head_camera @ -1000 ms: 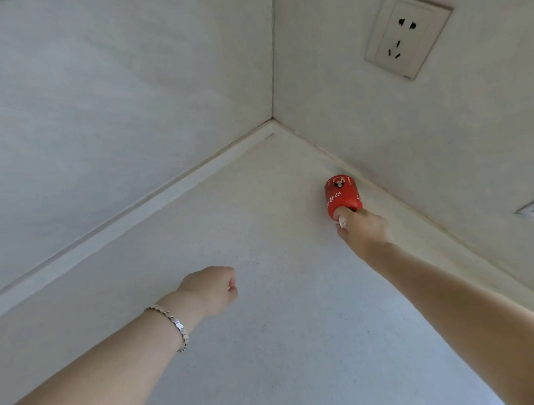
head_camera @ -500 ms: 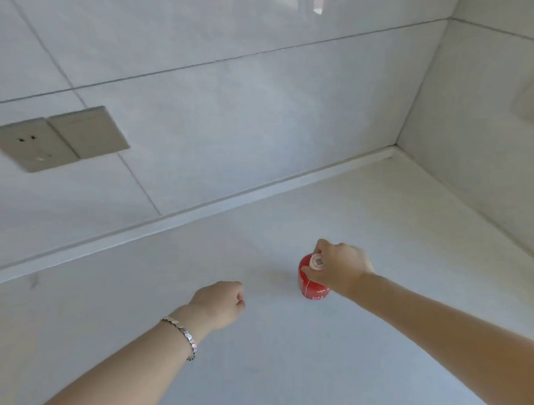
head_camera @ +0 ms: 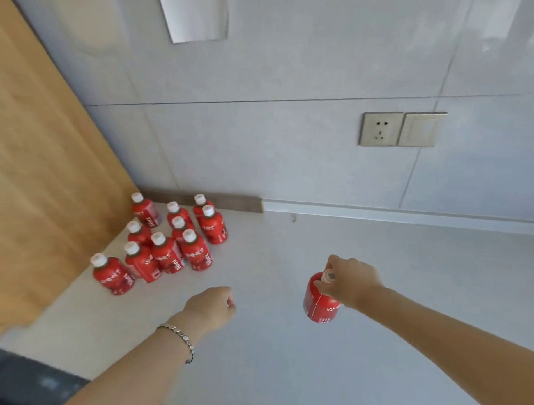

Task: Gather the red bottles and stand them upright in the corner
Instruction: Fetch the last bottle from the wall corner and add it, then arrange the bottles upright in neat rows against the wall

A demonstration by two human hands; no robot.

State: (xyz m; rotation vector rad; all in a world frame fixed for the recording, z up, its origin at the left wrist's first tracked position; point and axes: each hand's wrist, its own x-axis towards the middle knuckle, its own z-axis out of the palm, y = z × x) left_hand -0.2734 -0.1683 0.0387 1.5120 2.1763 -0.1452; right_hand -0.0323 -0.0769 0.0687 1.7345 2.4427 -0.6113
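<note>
Several red bottles with white caps (head_camera: 167, 236) stand upright in a cluster on the pale floor, in the corner between the wooden panel and the tiled wall. My right hand (head_camera: 350, 279) grips one more red bottle (head_camera: 319, 303) by its neck and white cap, holding it upright off to the right of the cluster. My left hand (head_camera: 213, 307) is a loose fist with nothing in it, in front of the cluster; a metal bracelet sits on its wrist.
A wooden panel (head_camera: 40, 167) rises on the left. The grey tiled wall (head_camera: 288, 141) carries a socket and switch plate (head_camera: 402, 129). A white skirting strip (head_camera: 381, 213) runs along the wall's foot. A dark surface (head_camera: 27, 389) shows at bottom left.
The view has swung left from the far corner to the corner with the bottle cluster. My right hand has lifted the red bottle and carried it along, now gripping it from the top.
</note>
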